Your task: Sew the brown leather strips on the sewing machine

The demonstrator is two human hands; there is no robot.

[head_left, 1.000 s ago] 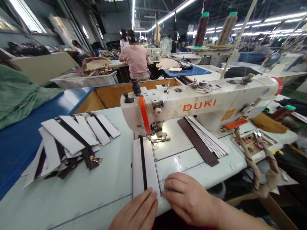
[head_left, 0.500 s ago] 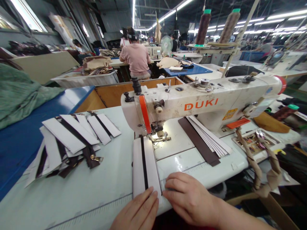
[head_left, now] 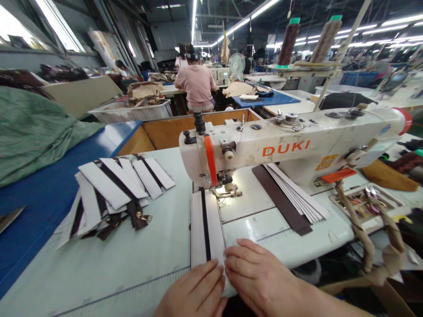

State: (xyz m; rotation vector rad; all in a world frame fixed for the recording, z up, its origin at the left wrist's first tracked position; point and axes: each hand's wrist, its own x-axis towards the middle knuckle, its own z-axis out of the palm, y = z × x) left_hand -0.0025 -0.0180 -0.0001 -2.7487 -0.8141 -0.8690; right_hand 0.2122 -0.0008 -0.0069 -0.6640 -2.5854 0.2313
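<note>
A white-backed zipper strip (head_left: 216,220) with a dark band down its middle lies lengthwise on the sewing machine table, its far end by the presser foot (head_left: 228,191). My left hand (head_left: 198,288) rests flat on the strip's near end, fingers stretched forward. At the strip's right edge is my right hand (head_left: 256,273), its fingers together and curled onto the edge; its thumb is hidden. The white sewing machine (head_left: 244,147) stands over the far end, with a light shining at the needle area.
Several zipper strips (head_left: 105,187) lie piled on the left, one with a gold-coloured slider (head_left: 142,216). Dark brown and white strips (head_left: 287,198) are fanned under the machine arm. A tray of small tools (head_left: 370,202) sits at the right. Farther off, a person (head_left: 196,83) sits facing away.
The view has swung slightly left, so things appear farther right. My right-hand fingers have moved onto the strip's right edge, closer to my left hand. The strip looks almost unmoved under the machine.
</note>
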